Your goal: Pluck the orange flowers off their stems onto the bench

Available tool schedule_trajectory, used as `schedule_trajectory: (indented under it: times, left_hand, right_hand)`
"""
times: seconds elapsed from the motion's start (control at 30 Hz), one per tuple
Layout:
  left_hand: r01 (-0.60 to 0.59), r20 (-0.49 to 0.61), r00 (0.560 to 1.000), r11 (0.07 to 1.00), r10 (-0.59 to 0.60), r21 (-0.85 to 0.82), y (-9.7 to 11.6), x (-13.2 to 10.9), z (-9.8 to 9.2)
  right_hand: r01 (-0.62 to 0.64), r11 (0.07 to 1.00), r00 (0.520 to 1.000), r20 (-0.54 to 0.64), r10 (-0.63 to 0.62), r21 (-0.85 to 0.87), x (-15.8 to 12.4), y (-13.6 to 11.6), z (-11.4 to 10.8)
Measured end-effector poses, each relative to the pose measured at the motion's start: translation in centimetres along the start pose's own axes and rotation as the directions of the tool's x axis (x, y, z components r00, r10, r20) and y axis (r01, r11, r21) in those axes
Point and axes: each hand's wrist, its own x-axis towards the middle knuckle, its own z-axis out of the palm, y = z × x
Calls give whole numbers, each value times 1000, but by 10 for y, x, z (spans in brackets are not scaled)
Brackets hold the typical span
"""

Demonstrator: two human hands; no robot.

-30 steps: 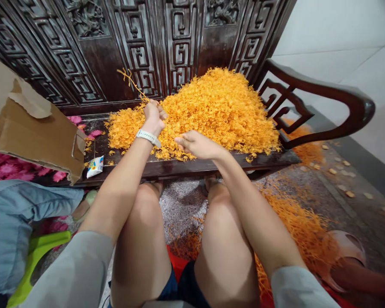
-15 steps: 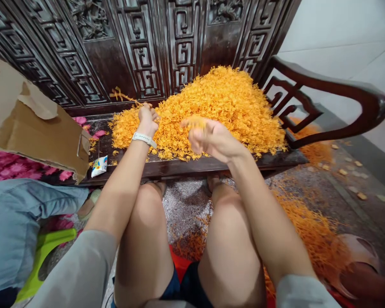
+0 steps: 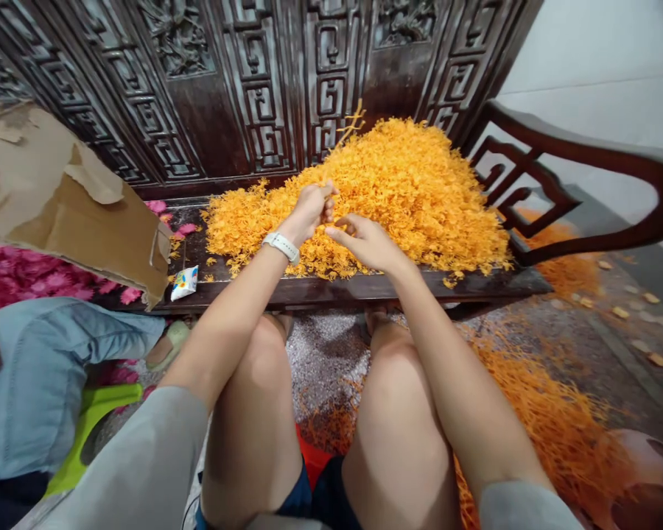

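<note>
A big heap of small orange flowers (image 3: 398, 191) covers the seat of a dark carved wooden bench (image 3: 331, 288). My left hand (image 3: 312, 208), with a white watch at the wrist, is closed on an orange flower stem (image 3: 349, 126) that sticks up toward the bench back. Just to its right my right hand (image 3: 365, 239) hovers over the heap's near edge, fingers pinched toward the left hand's fingertips. What the right fingers hold, if anything, is too small to see.
A torn cardboard box (image 3: 71, 213) lies at the left on a pink flowered cloth (image 3: 16, 272). A small white packet (image 3: 185, 282) rests on the bench edge. Orange stems (image 3: 530, 412) litter the floor at right. Another person in blue (image 3: 38, 375) sits at left by a green stool (image 3: 91, 423).
My left hand moved right with the stem toward the heap's middle. My right hand, raised and blurred half a second ago, came down and met the left hand.
</note>
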Motion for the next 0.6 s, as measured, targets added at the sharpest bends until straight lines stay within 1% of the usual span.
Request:
schedule_trajectory:
  times: [0.07, 0.13, 0.17, 0.2, 0.3, 0.37, 0.43, 0.47, 0.53, 0.57, 0.6]
  left_hand:
    - [1, 2, 1000, 1000, -1, -9, 6, -6, 7]
    - [-14, -2, 1000, 1000, 14, 3, 13, -11, 10]
    - [-2, 26, 1000, 999, 3, -39, 16, -11, 10]
    - [-22, 35, 999, 999, 24, -50, 20, -11, 9]
    - [-82, -30, 996, 994, 80, -72, 30, -7, 0]
    - [-111, -87, 991, 988, 101, -110, 34, -8, -8]
    - [-113, -116, 989, 980, 94, -166, 35, -10, -16]
    - [-104, -119, 990, 975, 82, -197, 34, -10, -21]
    - [-89, -118, 991, 964, 61, -250, 31, -7, -30]
    - [-87, -125, 991, 958, 54, -272, 29, -5, -34]
    - [-89, -136, 989, 951, 51, -295, 28, -4, -38]
  right_hand:
    - [68, 996, 998, 2, -68, -59, 2, -3, 0]
    - [114, 985, 991, -59, -122, -128, 7, 0, 0]
    - [130, 976, 987, -71, -144, -172, 12, 4, 0]
    - [144, 969, 980, -107, -168, -203, 18, 10, 1]
    - [159, 971, 961, -195, -194, -179, 35, 28, 4]
    - [165, 973, 943, -264, -203, -158, 38, 34, 6]
    - [165, 982, 936, -300, -185, -90, 34, 34, 9]
    - [158, 987, 947, -282, -154, -10, 32, 32, 11]
    - [106, 970, 981, -182, -67, 218, 28, 28, 17]
    - [76, 948, 989, -141, -33, 310, 27, 26, 19]
    - [60, 930, 992, -122, -16, 363, 26, 25, 21]
